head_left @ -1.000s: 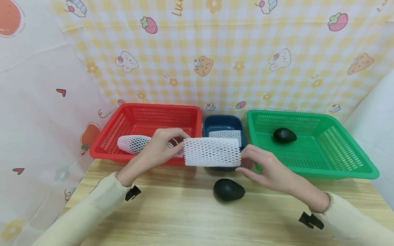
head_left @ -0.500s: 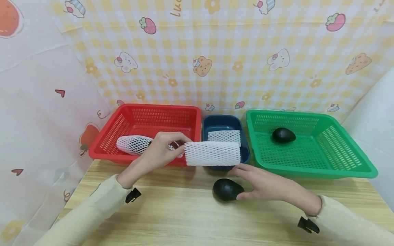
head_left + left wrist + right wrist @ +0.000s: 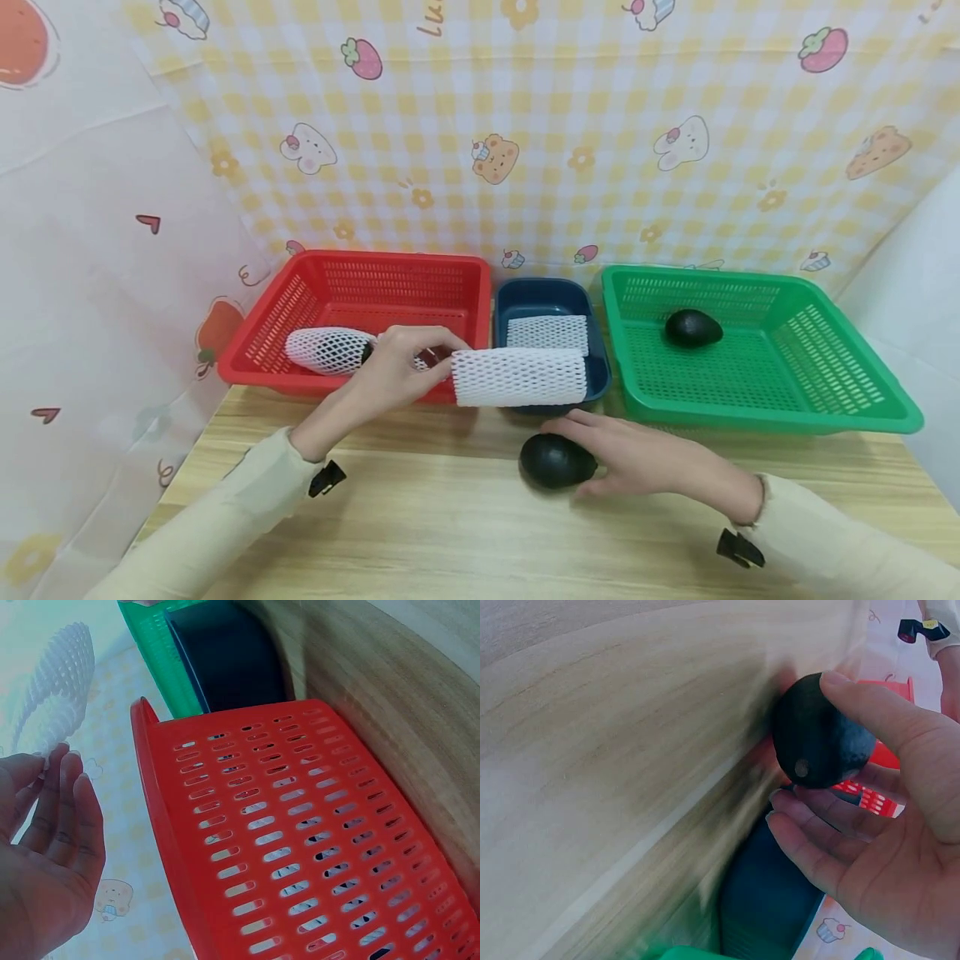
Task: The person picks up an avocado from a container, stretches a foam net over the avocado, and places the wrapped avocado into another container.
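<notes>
My left hand [image 3: 397, 358] pinches one end of a white foam net sleeve [image 3: 520, 377] between thumb and fingers, holding it out in front of the navy bin [image 3: 597, 367]. The sleeve lies sideways and looks flattened in the head view; in the left wrist view its mouth [image 3: 52, 712] gapes. On the table, a dark avocado [image 3: 555, 462] sits below the bin. My right hand [image 3: 645, 457] is around its right side, fingers behind and thumb in front. In the right wrist view the thumb overlaps the avocado [image 3: 810, 735], with fingers curved along the opposite side.
At the left stands a red basket [image 3: 405, 262] with a net-wrapped fruit [image 3: 326, 350] and more netting partly hidden by my left hand. Another foam sleeve [image 3: 547, 332] lies in the navy bin. The green basket [image 3: 750, 421] at the right holds one avocado [image 3: 693, 328].
My right hand has let go of the sleeve's right end and come down to the avocado on the table. My left hand still holds the sleeve, now slightly lower and flatter.
</notes>
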Motion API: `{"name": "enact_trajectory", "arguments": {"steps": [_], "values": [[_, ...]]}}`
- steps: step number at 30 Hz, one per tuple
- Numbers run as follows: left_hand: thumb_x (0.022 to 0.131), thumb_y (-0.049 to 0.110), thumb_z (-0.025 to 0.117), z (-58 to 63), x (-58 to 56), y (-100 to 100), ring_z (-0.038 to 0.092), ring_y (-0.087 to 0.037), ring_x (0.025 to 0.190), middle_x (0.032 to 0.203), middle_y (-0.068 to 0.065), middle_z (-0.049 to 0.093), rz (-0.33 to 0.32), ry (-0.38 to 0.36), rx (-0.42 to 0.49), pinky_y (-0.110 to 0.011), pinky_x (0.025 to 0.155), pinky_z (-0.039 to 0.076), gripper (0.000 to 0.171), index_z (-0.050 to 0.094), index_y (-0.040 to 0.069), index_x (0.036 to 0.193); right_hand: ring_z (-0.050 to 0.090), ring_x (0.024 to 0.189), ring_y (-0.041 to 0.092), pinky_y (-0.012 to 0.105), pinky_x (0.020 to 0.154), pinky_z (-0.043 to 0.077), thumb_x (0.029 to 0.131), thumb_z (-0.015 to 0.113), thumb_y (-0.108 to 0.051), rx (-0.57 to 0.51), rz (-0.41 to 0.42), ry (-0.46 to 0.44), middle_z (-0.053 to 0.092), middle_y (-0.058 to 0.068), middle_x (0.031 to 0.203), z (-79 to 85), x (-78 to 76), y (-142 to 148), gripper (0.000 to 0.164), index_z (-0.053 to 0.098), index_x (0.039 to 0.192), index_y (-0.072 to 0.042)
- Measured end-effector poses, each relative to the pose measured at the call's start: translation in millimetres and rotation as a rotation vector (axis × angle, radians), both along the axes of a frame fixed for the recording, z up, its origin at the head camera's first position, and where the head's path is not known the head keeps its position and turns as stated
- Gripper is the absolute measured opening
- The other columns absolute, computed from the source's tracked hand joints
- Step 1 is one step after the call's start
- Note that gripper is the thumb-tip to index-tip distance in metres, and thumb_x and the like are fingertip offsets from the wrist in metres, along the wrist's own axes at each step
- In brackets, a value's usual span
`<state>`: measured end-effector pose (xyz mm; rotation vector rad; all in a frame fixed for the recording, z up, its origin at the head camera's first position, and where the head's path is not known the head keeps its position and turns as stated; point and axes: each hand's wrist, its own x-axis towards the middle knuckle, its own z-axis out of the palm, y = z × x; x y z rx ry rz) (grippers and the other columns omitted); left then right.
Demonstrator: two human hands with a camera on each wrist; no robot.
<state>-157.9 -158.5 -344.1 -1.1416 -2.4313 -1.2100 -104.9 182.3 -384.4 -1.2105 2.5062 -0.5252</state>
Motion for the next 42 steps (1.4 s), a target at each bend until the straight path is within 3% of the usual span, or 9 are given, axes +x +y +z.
{"name": "enact_trajectory", "arguments": {"steps": [9, 17, 21, 29, 35, 42], "values": [[0.087, 0.003, 0.08, -3.3, -1.3, 0, 0.067, -0.008, 0.084, 0.101, 0.005, 0.073, 0.003, 0.004, 0.002, -0.03, 0.068, 0.058, 0.024, 0.076, 0.012, 0.108, 0.057, 0.114, 0.018, 0.046, 0.092, 0.052, 0.086, 0.083, -0.028, 0.006, -0.017, 0.005, 0.054, -0.003, 0.136, -8.3, -1.2, -4, 0.073, 0.047, 0.149, -0.021], [0.086, 0.001, 0.08, -4.8, -2.2, -1, 0.066, -0.009, 0.083, 0.101, 0.004, 0.073, 0.014, -0.006, 0.002, -0.031, 0.068, 0.059, 0.024, 0.076, 0.011, 0.108, 0.059, 0.098, 0.016, 0.038, 0.081, 0.055, 0.077, 0.084, -0.018, -0.024, 0.004, 0.041, 0.054, -0.002, 0.124, -11.0, -0.8, -7, 0.076, 0.05, 0.145, -0.021], [0.086, 0.001, 0.079, -4.2, -2.7, -1, 0.066, -0.01, 0.082, 0.101, 0.004, 0.073, 0.015, -0.009, 0.004, -0.033, 0.068, 0.059, 0.024, 0.076, 0.011, 0.108, 0.058, 0.098, 0.014, 0.037, 0.082, 0.054, 0.076, 0.084, -0.017, -0.027, 0.002, 0.049, 0.054, -0.004, 0.123, -7.2, 0.9, -5, 0.076, 0.051, 0.145, -0.023], [0.086, -0.002, 0.079, -0.8, -3.2, -5, 0.067, -0.013, 0.084, 0.105, 0.002, 0.072, 0.006, -0.034, 0.032, -0.032, 0.068, 0.059, 0.028, 0.075, 0.009, 0.111, 0.058, 0.099, 0.013, 0.031, 0.08, 0.055, 0.074, 0.085, -0.012, -0.078, -0.047, 0.087, 0.055, -0.004, 0.124, 17.6, 3.6, 11, 0.077, 0.053, 0.144, -0.022], [0.085, -0.001, 0.081, 0.6, -3.3, -7, 0.067, -0.012, 0.083, 0.106, 0.002, 0.072, 0.013, -0.032, 0.048, -0.03, 0.068, 0.059, 0.03, 0.074, 0.01, 0.112, 0.06, 0.095, 0.014, 0.031, 0.073, 0.056, 0.074, 0.087, -0.011, -0.115, -0.053, 0.193, 0.056, 0.002, 0.125, 44.1, 2.7, 28, 0.08, 0.051, 0.146, -0.016], [0.085, -0.002, 0.08, 0.1, -3.5, -7, 0.068, -0.012, 0.084, 0.106, 0.002, 0.072, 0.02, -0.04, 0.051, -0.03, 0.068, 0.059, 0.03, 0.075, 0.01, 0.112, 0.06, 0.096, 0.014, 0.024, 0.062, 0.052, 0.073, 0.085, -0.007, -0.157, -0.115, 0.3, 0.056, -0.002, 0.127, 65.1, -5.1, 48, 0.082, 0.051, 0.146, -0.018]]}}
